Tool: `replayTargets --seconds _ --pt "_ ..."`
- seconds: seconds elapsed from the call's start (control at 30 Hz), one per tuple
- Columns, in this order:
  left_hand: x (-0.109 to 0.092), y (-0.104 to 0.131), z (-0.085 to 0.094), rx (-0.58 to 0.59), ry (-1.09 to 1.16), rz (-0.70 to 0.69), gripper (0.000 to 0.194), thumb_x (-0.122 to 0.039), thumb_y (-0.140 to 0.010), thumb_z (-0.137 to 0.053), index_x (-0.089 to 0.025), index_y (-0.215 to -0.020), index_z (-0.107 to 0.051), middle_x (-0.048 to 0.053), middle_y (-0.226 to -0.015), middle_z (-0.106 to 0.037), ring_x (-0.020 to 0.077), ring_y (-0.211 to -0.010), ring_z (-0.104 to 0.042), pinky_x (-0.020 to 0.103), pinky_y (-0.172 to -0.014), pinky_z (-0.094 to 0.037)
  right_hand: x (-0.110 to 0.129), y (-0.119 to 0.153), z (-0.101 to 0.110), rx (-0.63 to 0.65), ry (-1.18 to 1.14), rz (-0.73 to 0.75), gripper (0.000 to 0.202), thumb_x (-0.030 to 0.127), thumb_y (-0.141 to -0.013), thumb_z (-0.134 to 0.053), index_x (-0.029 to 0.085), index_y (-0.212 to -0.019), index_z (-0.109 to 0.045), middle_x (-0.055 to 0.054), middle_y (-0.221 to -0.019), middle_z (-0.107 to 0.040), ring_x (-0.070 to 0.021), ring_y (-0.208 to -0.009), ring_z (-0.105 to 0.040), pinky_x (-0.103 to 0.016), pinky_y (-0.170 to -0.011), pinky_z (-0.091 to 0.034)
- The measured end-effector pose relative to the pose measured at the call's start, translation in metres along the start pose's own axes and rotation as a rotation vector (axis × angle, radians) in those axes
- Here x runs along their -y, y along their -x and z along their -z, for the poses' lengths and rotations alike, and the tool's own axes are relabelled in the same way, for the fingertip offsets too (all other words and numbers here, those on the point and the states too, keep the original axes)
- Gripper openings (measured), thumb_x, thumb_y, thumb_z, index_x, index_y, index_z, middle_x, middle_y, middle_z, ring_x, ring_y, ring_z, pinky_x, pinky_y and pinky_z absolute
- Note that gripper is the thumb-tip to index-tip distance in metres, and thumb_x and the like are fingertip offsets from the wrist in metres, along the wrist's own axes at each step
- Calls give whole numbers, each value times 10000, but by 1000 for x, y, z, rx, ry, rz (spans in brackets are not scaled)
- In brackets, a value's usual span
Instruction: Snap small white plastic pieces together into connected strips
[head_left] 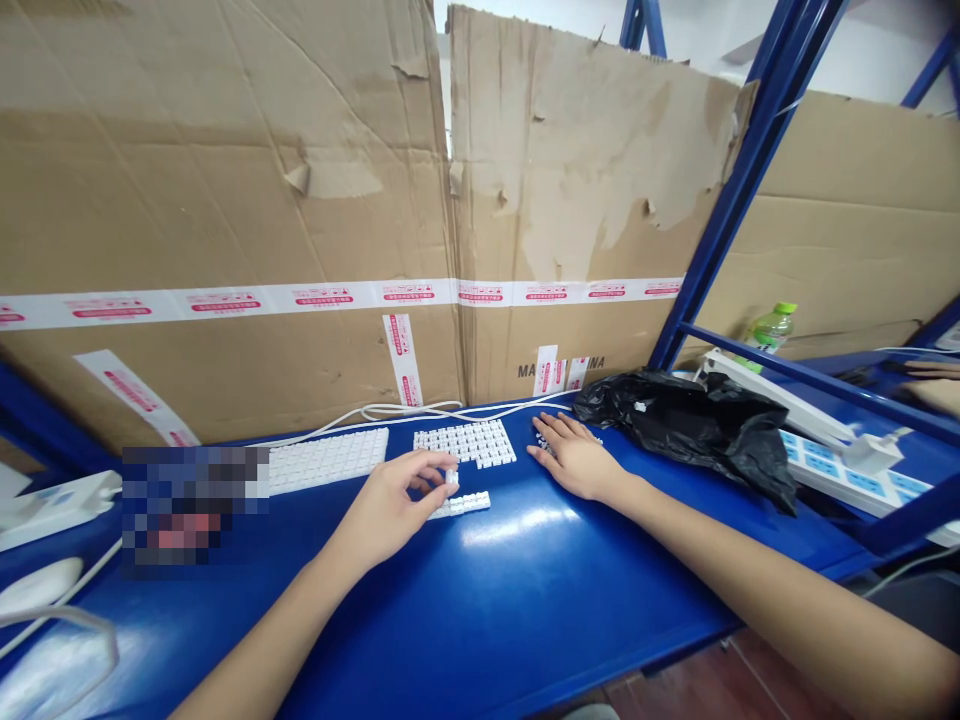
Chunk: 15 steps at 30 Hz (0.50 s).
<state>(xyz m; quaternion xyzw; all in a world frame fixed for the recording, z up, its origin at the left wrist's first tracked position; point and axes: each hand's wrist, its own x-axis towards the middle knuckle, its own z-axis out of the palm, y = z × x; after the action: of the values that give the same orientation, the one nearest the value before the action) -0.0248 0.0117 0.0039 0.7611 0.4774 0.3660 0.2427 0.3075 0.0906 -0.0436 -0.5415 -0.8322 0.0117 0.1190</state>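
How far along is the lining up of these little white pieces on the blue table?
Done: a full white block and a short row. In hand: the left hand pinches one piece above that row. Left: loose pieces under the right hand.

Left hand (394,505) curled, thumb and forefinger pinched together in a light grip, forearm angled in from lower left. Right hand (574,455) flat, palm down, fingers spread and pointing left, forearm stretched in from lower right.

Pixelated patch (193,505) hides keyboard's (328,460) left end; both elbows cut off.
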Motion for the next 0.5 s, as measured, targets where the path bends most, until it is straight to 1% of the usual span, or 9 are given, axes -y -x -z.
replayTargets --seconds 0.13,0.23,0.37,0.43,0.5 --pt "-1 0 0 -4 -3 1 248 -427 -961 -736 -270 -1142 -802 37 -992 -837 227 -824 -793 372 -782 -676 3 -12 -1 -17 -7 -10 712 559 -1142 -382 96 -1672 -484 -195 -1742 -439 -412 -1642 -349 -576 -1338 -287" --pt "-2 0 0 -13 -6 -8 245 -433 -963 -734 -270 -1132 -804 38 -1003 -838 227 -834 -794 367 -781 -675 4 -21 -3 -33 -18 -18 673 533 -1141 -402 105 -1646 -521 -194 -1736 -450 -402 -1636 -360 -569 -1329 -301" --pt "-2 0 1 -13 -12 -13 247 -438 -970 -728 -268 -1131 -804 37 -998 -839 228 -838 -798 362 -775 -674 5 -27 -5 -64 -54 -11 641 517 -1138 -419 119 -1625 -539 -204 -1720 -471 -386 -1615 -400 -573 -1318 -316" --pt "-1 0 1 -12 -17 -16 248 -442 -970 -729 -270 -1132 -805 35 -986 -838 228 -825 -797 361 -769 -673 4 -28 -2 -92 -89 13 633 509 -1140 -411 123 -1627 -531 -207 -1705 -490 -374 -1606 -422 -564 -1323 -320" --pt "-1 0 1 -10 -24 -19 251 -447 -969 -731 -269 -1131 -806 33 -967 -836 227 -805 -792 363 -766 -672 0 -28 6 -125 -145 40 640 501 -1142 -399 107 -1632 -514 -217 -1686 -512 -362 -1594 -453 -544 -1325 -339"
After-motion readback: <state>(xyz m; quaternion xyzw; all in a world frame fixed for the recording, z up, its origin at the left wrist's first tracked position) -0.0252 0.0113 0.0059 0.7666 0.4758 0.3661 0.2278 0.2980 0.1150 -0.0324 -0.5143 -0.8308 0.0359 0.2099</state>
